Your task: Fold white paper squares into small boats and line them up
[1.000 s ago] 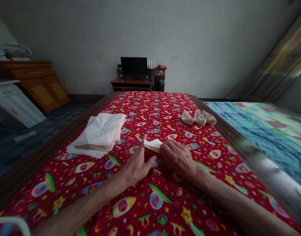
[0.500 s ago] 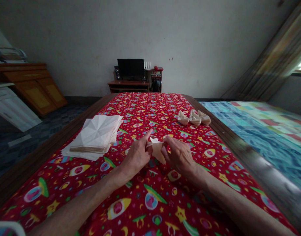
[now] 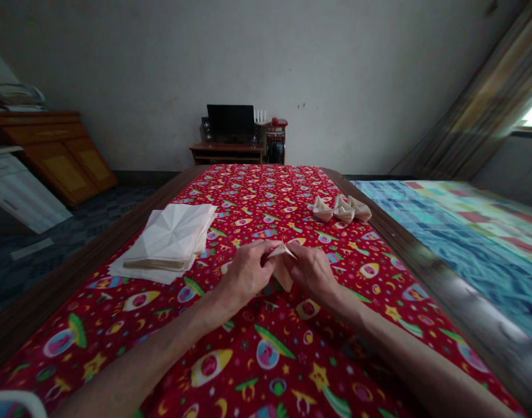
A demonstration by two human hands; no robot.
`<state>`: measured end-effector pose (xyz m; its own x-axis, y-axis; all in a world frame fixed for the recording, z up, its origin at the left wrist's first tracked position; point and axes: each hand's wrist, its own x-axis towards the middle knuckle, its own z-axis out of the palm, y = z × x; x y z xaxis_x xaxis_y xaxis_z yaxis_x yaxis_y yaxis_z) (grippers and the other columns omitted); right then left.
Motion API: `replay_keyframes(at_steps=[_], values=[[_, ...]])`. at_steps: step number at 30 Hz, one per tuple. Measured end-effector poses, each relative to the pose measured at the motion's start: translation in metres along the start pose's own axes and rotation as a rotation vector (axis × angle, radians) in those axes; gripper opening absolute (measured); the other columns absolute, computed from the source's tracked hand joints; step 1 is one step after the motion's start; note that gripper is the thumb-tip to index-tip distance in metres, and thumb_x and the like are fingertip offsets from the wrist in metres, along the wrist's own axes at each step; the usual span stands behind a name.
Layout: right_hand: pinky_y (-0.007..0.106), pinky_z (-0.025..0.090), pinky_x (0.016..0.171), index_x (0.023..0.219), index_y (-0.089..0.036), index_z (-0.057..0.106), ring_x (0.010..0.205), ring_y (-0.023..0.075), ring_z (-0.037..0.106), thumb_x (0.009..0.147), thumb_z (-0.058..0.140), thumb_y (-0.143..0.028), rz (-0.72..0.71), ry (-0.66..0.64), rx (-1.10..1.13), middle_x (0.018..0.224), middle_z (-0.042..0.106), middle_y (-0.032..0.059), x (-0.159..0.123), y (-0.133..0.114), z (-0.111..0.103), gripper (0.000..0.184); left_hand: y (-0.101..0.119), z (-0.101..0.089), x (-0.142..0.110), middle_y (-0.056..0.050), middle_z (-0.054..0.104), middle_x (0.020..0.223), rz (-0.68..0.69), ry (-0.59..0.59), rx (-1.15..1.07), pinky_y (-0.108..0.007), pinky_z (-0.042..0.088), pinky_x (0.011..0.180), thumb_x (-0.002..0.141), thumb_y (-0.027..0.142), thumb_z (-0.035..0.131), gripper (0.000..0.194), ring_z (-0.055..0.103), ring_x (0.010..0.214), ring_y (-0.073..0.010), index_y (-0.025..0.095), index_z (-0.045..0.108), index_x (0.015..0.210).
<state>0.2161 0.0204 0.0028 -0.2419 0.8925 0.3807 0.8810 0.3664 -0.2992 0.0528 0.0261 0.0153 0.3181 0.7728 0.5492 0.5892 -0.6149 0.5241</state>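
Observation:
Between my hands is a small piece of folded paper [image 3: 283,275], cream-coloured, with a pale pointed flap on top. My left hand [image 3: 250,267] pinches its left side, thumb and fingers closed. On the other side my right hand [image 3: 312,269] grips the paper's right edge with curled fingers. Parts of the paper are hidden behind the fingers. A stack of creased white paper sheets [image 3: 170,232] lies to the left of my hands. Toward the right edge of the table stand several folded paper shapes [image 3: 344,210] in a row, touching one another.
A red patterned cloth [image 3: 266,191] covers the table, whose dark wooden edge [image 3: 405,255] shows on the right. Past it is a bed with a blue patchwork cover [image 3: 448,232]. A monitor [image 3: 231,121] stands on a desk at the far wall. Wooden cabinets [image 3: 69,157] are at left.
My left index finger, stretched forward before, has curled in onto the paper. The top flap has been drawn up into a narrower point, and my hands are slightly closer together.

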Motion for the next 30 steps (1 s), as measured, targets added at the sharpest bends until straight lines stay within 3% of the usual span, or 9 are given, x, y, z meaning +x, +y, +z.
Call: replay_keyframes(at_steps=[6, 10, 13, 17, 20, 24, 30], values=[[0.024, 0.024, 0.052, 0.076, -0.017, 0.061, 0.056, 0.0126, 0.049, 0.074, 0.050, -0.016, 0.036, -0.065, 0.079, 0.062, 0.058, 0.0017, 0.000, 0.003, 0.002, 0.011, -0.014, -0.001, 0.003, -0.003, 0.068, 0.083, -0.027, -0.049, 0.041, -0.022, 0.049, 0.071, 0.072, -0.001, 0.055, 0.029, 0.063, 0.075, -0.0139, 0.018, 0.071, 0.087], [0.024, 0.029, 0.056, 0.079, -0.015, 0.061, 0.060, 0.0136, 0.048, 0.073, 0.047, -0.017, -0.036, -0.069, 0.115, 0.067, 0.059, 0.0029, -0.007, 0.004, 0.005, 0.015, -0.025, 0.008, -0.004, -0.003, 0.064, 0.081, -0.088, -0.125, 0.081, -0.022, 0.046, 0.064, 0.080, 0.019, 0.059, 0.011, 0.060, 0.072, -0.0146, 0.017, 0.069, 0.083], [0.023, 0.030, 0.058, 0.080, -0.015, 0.061, 0.062, 0.0134, 0.048, 0.075, 0.046, -0.018, -0.047, -0.096, 0.148, 0.069, 0.060, 0.0031, -0.010, 0.002, 0.006, 0.016, -0.028, 0.014, -0.005, -0.002, 0.063, 0.072, -0.133, -0.225, 0.038, -0.022, 0.042, 0.056, 0.082, 0.030, 0.057, 0.018, 0.058, 0.064, -0.0141, 0.017, 0.069, 0.077], [0.025, 0.026, 0.056, 0.082, -0.015, 0.062, 0.062, 0.0138, 0.049, 0.076, 0.049, -0.018, -0.033, -0.120, 0.008, 0.073, 0.062, 0.0043, -0.012, 0.002, 0.006, 0.015, -0.030, 0.018, -0.002, -0.001, 0.062, 0.072, -0.143, -0.219, -0.001, -0.021, 0.040, 0.058, 0.078, 0.014, 0.056, 0.016, 0.057, 0.065, -0.0128, 0.017, 0.071, 0.082], [0.026, 0.026, 0.058, 0.090, -0.014, 0.063, 0.069, 0.0160, 0.053, 0.074, 0.053, -0.017, -0.052, -0.151, -0.081, 0.080, 0.065, 0.0061, -0.014, 0.006, 0.005, 0.019, -0.030, 0.019, -0.003, -0.001, 0.059, 0.072, -0.077, -0.189, 0.020, -0.021, 0.040, 0.059, 0.072, 0.006, 0.056, 0.027, 0.056, 0.067, -0.0127, 0.018, 0.072, 0.090], [0.027, 0.026, 0.058, 0.094, -0.015, 0.062, 0.072, 0.0165, 0.055, 0.077, 0.053, -0.018, -0.061, -0.153, -0.141, 0.084, 0.065, 0.0056, -0.017, 0.010, 0.005, 0.020, -0.030, 0.015, -0.011, -0.002, 0.055, 0.078, 0.002, -0.268, 0.119, -0.023, 0.041, 0.064, 0.077, 0.003, 0.049, 0.033, 0.055, 0.072, -0.0135, 0.021, 0.071, 0.093], [0.027, 0.022, 0.053, 0.084, -0.018, 0.061, 0.068, 0.0142, 0.053, 0.087, 0.045, -0.017, -0.108, -0.173, -0.240, 0.080, 0.061, 0.0037, -0.016, 0.003, 0.005, 0.017, -0.027, 0.003, -0.022, -0.003, 0.052, 0.092, 0.083, -0.382, 0.324, -0.024, 0.044, 0.068, 0.082, 0.008, 0.043, 0.033, 0.054, 0.082, -0.0156, 0.022, 0.060, 0.107]])
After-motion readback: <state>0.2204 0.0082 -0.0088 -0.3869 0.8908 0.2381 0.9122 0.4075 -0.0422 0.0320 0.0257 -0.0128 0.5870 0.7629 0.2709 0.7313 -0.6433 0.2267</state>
